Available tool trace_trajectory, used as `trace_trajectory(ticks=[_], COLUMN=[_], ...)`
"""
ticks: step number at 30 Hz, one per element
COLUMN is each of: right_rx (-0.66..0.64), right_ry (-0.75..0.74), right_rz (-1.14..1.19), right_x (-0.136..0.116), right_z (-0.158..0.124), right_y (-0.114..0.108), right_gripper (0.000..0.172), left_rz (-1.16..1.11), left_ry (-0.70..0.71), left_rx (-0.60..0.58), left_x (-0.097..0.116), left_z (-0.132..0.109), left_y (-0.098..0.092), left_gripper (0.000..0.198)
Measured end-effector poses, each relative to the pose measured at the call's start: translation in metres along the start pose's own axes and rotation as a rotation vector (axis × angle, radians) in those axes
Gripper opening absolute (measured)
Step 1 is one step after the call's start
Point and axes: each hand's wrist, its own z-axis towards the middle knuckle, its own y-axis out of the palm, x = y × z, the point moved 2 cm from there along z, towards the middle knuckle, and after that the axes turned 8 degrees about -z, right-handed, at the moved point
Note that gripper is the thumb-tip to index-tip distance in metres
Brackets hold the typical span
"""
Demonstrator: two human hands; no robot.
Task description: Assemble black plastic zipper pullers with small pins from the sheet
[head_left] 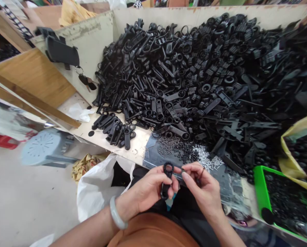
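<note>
My left hand (146, 190), with a pale bangle on its wrist, is closed around a black plastic lever-shaped part (168, 167) with a ring at its upper end. My right hand (206, 187) is just to the right, thumb and forefinger pinched at a tiny dark piece too small to name. The left forefinger reaches to the pinched fingertips. Beyond both hands lie small dark screws (166, 145), little black pieces (189, 153) and silver pins (208, 159) on a dark sheet. A group of similar black parts (117, 130) lies at the left on the bench.
A large heap of black plastic parts (169, 75) fills the walled bench. On the right stand a green bin (259, 185) and a yellow bag (287, 161). Keys (86, 80) hang from the left wall. A white sack (94, 185) and a blue stool (44, 145) are at the left.
</note>
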Motion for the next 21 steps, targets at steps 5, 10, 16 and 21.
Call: trace_trajectory(ticks=[5, 10, 16, 21], right_rx=[-0.121, -0.241, -0.299, -0.338], right_ry=[-0.067, -0.21, -0.209, -0.07], right_rz=[-0.065, -0.172, -0.231, -0.232], right_x=[-0.009, -0.015, -0.012, -0.01], right_z=[0.002, 0.003, 0.004, 0.006], right_y=[-0.002, 0.006, 0.007, 0.007], right_gripper=[0.004, 0.012, 0.011, 0.007], left_rz=[0.162, 0.337, 0.409, 0.525], left_ry=[-0.006, 0.008, 0.036, 0.092], left_rx=[0.005, 0.037, 0.057, 0.088], left_x=[0.006, 0.002, 0.002, 0.002], left_z=[-0.011, -0.01, -0.01, -0.009], left_y=[0.004, 0.003, 0.003, 0.002], left_gripper=[0.05, 0.038, 0.036, 0.028])
